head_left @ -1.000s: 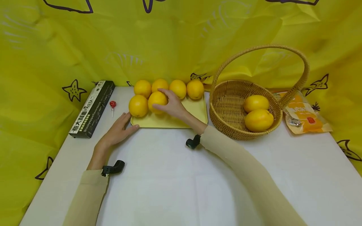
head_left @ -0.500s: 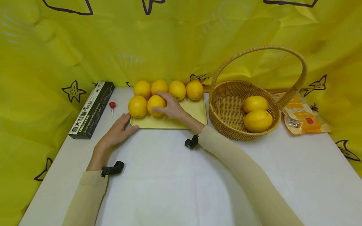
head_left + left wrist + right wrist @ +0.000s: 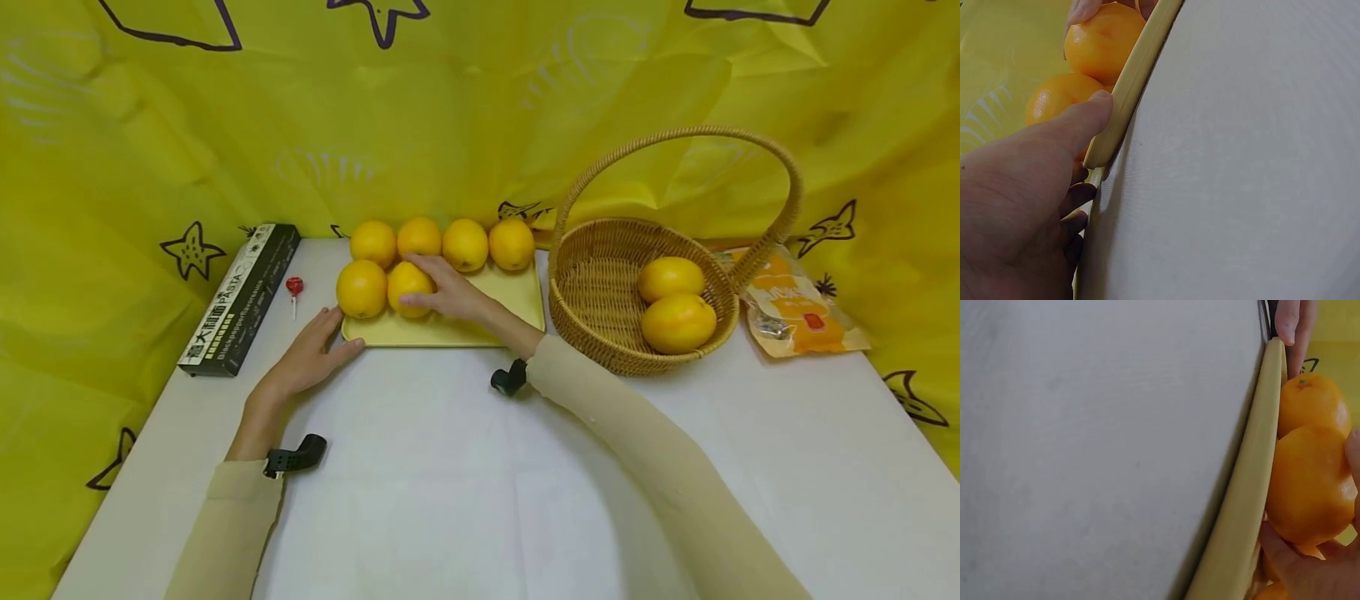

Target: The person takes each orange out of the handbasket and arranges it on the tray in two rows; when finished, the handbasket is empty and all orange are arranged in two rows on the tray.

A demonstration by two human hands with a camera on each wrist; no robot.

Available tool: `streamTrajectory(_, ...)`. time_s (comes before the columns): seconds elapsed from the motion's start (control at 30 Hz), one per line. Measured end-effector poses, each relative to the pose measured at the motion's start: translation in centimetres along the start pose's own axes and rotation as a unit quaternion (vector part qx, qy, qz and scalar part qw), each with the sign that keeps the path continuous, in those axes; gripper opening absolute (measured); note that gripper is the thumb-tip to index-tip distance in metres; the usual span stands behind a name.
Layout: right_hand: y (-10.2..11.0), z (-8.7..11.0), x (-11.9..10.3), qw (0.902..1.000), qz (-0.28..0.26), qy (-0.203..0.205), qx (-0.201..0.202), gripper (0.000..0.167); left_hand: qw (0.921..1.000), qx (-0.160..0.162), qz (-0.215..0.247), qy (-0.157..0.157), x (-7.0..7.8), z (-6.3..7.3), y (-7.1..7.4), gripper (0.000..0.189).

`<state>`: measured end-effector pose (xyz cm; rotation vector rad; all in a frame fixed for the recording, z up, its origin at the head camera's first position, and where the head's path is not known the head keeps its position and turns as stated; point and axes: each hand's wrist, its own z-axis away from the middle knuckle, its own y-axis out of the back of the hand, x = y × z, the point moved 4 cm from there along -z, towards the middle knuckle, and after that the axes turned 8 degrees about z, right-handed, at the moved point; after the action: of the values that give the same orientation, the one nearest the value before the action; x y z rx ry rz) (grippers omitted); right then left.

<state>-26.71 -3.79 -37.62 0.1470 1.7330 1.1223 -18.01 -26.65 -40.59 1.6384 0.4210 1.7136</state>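
My right hand (image 3: pixel 450 292) holds an orange (image 3: pixel 409 290) at the front of a pale yellow tray (image 3: pixel 480 333), thumb on the near side and fingers over the top. That orange sits against another orange (image 3: pixel 362 289) at the tray's left end. Behind them stands a row of several oranges (image 3: pixel 465 245). My left hand (image 3: pixel 311 354) rests at the tray's front left corner. In the left wrist view its thumb (image 3: pixel 1094 112) lies on the rim and the other fingers run beside the tray's end. The right wrist view shows the held orange (image 3: pixel 1310 487) between fingers and thumb.
Right of the tray stands a wicker basket (image 3: pixel 592 342) with a tall handle, holding two oval yellow-orange fruits (image 3: pixel 677 323). An orange-and-white packet (image 3: pixel 806 308) lies behind it. At left are a black pasta box (image 3: pixel 240 300) and a red lollipop (image 3: pixel 294 286). A yellow curtain hangs behind.
The right hand has lowered its orange slightly, level with the orange at the tray's left end. The left hand keeps its place at the corner. The head view has tilted up a little.
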Motion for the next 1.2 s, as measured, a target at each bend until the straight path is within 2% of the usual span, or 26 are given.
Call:
streamTrajectory(0.13, 0.1, 0.0, -0.4, 0.9998, 0.019, -0.005, -0.005, 0.07, 1.0, -0.001, 0.002, -0.003, -0.1, 0.0, 0.1, 0.082)
streamTrajectory(0.5, -0.1, 0.3, -0.7, 0.9988, 0.039, -0.007, 0.029, 0.067, 1.0, -0.002, 0.0, -0.006, -0.1, -0.1, 0.0, 0.082)
streamTrajectory(0.63, -0.1, 0.5, -1.1, 0.997, 0.07, -0.017, 0.027, 0.069, 1.0, -0.001, -0.003, -0.005, 0.0, 0.0, 0.0, 0.082)
streamTrajectory(0.8, 0.9, 2.1, -1.7, 0.9952, 0.092, -0.024, 0.024, 0.074, 1.0, 0.0, 0.0, -0.006, 0.0, -0.2, 0.1, 0.082)
streamTrajectory(0.9, 2.5, 5.1, -2.4, 0.9951, 0.098, 0.001, 0.016, 0.074, 0.9999, 0.002, 0.003, -0.011, 0.1, -0.4, 0.0, 0.082)
streamTrajectory(1.03, 5.1, 11.6, -3.4, 0.9909, 0.118, 0.061, 0.021, 0.062, 0.9999, 0.002, 0.001, -0.011, 0.2, -0.4, 0.0, 0.082)
streamTrajectory(1.1, 6.5, 15.1, -3.4, 0.9884, 0.125, 0.076, 0.038, 0.056, 0.9999, 0.002, -0.002, -0.01, 0.1, -0.2, 0.1, 0.083)
streamTrajectory(1.2, 8.7, 19.8, -2.6, 0.9829, 0.15, 0.077, 0.075, 0.051, 0.9999, 0.001, -0.007, -0.012, -0.1, -0.1, 0.2, 0.083)
